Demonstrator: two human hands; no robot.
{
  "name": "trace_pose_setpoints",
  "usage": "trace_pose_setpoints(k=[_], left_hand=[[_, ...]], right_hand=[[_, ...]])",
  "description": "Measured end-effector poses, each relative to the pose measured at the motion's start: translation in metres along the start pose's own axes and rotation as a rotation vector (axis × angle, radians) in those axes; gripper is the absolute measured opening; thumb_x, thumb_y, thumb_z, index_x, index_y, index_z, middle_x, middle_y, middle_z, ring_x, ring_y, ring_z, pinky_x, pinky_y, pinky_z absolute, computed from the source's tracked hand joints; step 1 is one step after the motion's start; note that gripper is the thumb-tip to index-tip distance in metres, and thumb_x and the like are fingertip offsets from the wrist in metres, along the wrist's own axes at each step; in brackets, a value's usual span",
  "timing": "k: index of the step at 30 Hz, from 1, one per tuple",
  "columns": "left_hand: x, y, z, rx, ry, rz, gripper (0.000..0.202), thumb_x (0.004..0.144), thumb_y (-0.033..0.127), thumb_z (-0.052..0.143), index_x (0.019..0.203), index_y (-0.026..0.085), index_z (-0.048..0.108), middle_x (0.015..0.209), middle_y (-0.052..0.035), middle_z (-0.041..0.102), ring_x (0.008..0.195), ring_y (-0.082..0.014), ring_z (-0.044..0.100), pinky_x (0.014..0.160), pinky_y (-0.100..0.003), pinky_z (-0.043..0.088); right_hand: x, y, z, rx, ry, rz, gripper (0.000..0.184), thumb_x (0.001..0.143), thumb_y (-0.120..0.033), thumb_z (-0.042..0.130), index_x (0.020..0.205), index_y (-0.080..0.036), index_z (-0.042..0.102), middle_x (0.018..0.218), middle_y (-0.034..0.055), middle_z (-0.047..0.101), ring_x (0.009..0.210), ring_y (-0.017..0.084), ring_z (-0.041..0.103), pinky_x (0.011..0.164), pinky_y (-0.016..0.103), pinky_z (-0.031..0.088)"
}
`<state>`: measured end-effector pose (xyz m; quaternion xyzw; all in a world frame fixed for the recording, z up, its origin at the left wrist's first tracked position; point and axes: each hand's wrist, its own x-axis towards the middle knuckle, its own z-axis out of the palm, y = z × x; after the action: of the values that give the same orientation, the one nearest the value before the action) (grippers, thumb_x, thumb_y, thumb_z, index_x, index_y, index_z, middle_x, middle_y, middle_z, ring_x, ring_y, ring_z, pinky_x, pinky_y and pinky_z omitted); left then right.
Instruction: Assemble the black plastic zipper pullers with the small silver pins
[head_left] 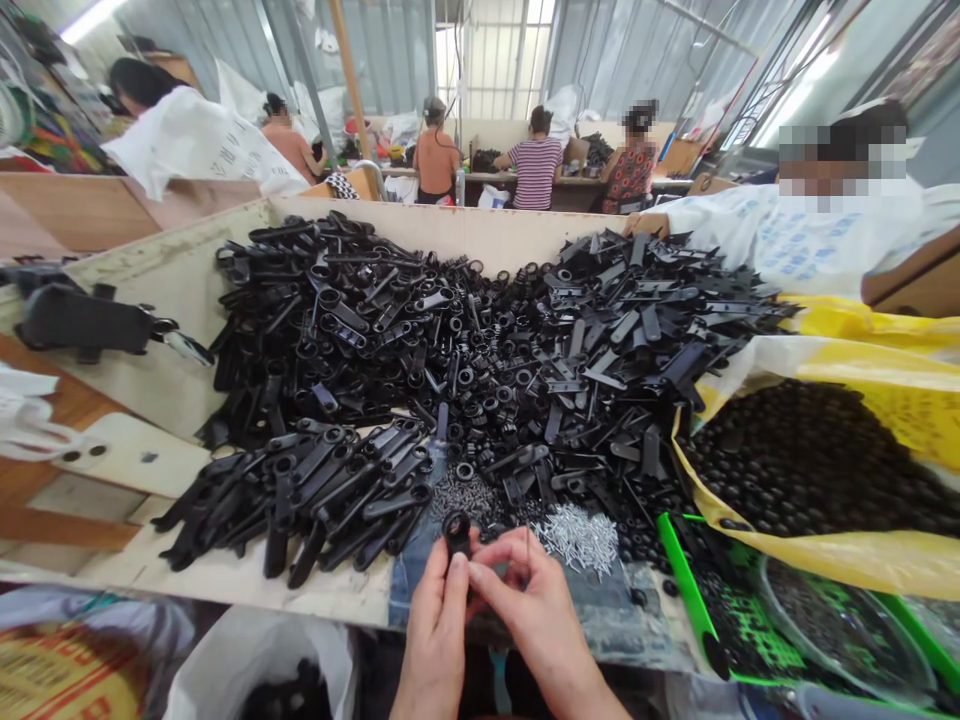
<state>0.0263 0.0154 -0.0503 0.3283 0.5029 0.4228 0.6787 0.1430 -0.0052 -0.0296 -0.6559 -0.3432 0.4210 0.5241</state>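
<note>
Low in the middle of the head view, my left hand (pixel 437 620) grips a black plastic part with a ring-shaped end (pixel 456 528), the ring pointing up and away from me. My right hand (pixel 534 598) is closed in a pinch against the side of that part; anything small between its fingertips is hidden. Just beyond my hands lie a heap of silver screws or pins (pixel 577 538) and a heap of small dark grey metal pieces (pixel 463 497). Black ring-ended handles (pixel 330 480) are laid in a slanting row to the left.
A large pile of black plastic parts (pixel 360 300) fills the bench behind. To the right are a yellow-and-white sack (pixel 832 565) of black pieces and a green tray (pixel 686 580). A white phone (pixel 142 455) lies left. Several people work beyond; one person (pixel 817 240) sits at right.
</note>
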Motion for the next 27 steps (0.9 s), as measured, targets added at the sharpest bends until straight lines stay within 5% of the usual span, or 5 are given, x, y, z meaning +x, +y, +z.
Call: trace_pose_setpoints(k=[9,14,17,23,27], left_hand=[[-0.009,0.031,-0.007,0.238,-0.218,-0.106,0.080,0.091,0.065,0.057,0.158,0.030,0.031,0.057,0.0096,0.050,0.040,-0.0064,0.039,0.035,-0.013,0.031],[-0.019,0.033,-0.019,0.333,-0.315,0.016,0.070,0.096,0.059,0.053,0.158,0.033,0.035,0.093,-0.0051,0.075,0.080,-0.0187,0.072,0.071,-0.027,0.062],[-0.022,0.028,-0.026,0.414,-0.301,0.205,0.059,0.098,0.054,0.049,0.154,0.036,0.044,0.145,-0.0060,0.062,0.132,-0.0262,0.058,0.116,-0.041,0.043],[-0.016,0.018,-0.028,0.418,-0.379,0.087,0.068,0.100,0.050,0.046,0.162,0.038,0.020,0.134,-0.0093,0.069,0.104,-0.0268,0.073,0.087,-0.043,0.063],[-0.007,0.022,-0.025,0.412,-0.334,0.095,0.058,0.098,0.050,0.054,0.151,0.031,0.042,0.127,-0.0093,0.071,0.112,-0.0251,0.069,0.094,-0.038,0.060]], right_hand=[[0.007,0.000,-0.013,0.143,-0.270,0.140,0.048,0.073,-0.060,0.082,0.085,-0.016,0.069,0.066,-0.0029,0.056,0.060,0.012,0.042,0.058,0.024,0.034],[0.000,-0.009,-0.010,0.319,-0.354,0.230,0.049,0.071,-0.061,0.084,0.070,-0.018,0.061,0.064,-0.0068,0.036,0.056,0.009,0.027,0.050,0.022,0.021],[-0.004,-0.010,-0.007,0.317,-0.320,0.161,0.054,0.071,-0.061,0.084,0.060,-0.018,0.054,0.070,-0.0047,0.036,0.058,0.009,0.030,0.048,0.022,0.021],[-0.003,-0.003,-0.005,0.259,-0.260,0.077,0.051,0.079,-0.060,0.077,0.060,-0.018,0.055,0.071,-0.0040,0.042,0.056,0.009,0.037,0.050,0.023,0.030],[0.001,0.000,-0.005,0.149,-0.136,-0.051,0.048,0.082,-0.054,0.076,0.057,-0.018,0.055,0.067,-0.0036,0.044,0.065,0.013,0.040,0.059,0.024,0.036]])
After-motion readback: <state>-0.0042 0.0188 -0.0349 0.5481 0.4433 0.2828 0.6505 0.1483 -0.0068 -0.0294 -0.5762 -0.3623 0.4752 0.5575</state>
